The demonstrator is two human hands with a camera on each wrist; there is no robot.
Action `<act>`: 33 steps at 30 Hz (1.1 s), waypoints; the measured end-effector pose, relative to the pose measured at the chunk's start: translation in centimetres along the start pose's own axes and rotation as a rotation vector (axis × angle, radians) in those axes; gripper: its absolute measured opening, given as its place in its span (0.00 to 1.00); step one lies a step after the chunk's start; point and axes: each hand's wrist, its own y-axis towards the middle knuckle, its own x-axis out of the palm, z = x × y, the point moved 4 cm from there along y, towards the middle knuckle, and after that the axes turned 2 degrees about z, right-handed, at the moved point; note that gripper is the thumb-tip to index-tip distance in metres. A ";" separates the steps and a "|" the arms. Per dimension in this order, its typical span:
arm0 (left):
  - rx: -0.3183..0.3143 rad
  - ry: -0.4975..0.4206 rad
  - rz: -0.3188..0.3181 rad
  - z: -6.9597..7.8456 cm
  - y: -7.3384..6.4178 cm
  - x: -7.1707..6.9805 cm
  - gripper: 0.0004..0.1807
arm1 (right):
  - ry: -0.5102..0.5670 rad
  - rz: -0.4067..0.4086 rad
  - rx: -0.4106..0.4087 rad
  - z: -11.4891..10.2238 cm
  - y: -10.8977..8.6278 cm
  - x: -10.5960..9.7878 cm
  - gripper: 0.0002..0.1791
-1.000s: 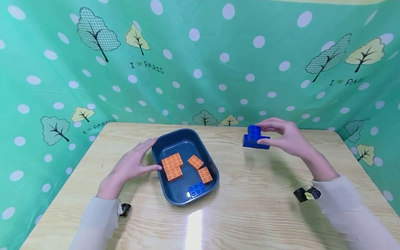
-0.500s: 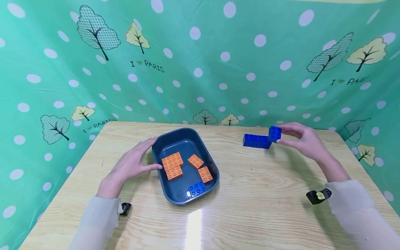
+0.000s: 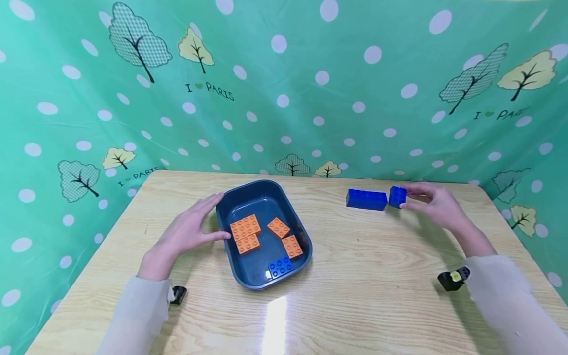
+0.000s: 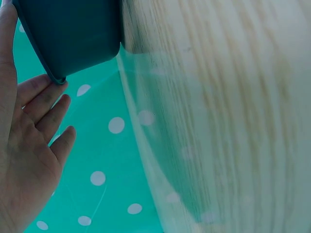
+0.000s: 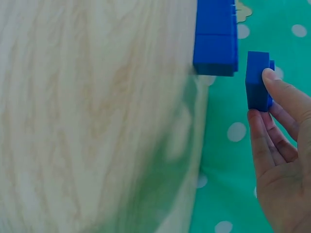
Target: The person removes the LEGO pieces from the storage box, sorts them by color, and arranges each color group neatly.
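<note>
My right hand pinches a small blue toy building brick between thumb and fingers, at the right end of a row of blue bricks. In the right wrist view, a gap shows between the held brick and the row. With fairly straight fingers, my left hand touches the left rim of a dark blue tray. Several orange bricks and one blue brick lie in this tray. The left wrist view shows fingertips against the tray's rim from outside.
The light wooden table ends at the back against a green dotted cloth, which also hangs at both sides. A black wrist camera sits below the right sleeve, another wrist camera beside the left one.
My right hand lifts the blue brick off the top of the blue row, carries it right, and lowers it beside the row's right end. My left hand stays at the tray.
</note>
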 end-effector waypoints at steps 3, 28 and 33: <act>0.000 0.000 0.000 0.0 0.0 -0.1 0.59 | -0.013 -0.030 0.028 0.7 0.2 0.3 0.33; 0.001 -0.009 -0.006 0.0 0.2 0.1 0.59 | -0.124 -0.206 0.090 2.3 2.1 2.8 0.34; -0.003 -0.008 -0.008 0.0 0.2 0.1 0.59 | -0.100 -0.200 0.082 2.3 2.2 2.8 0.36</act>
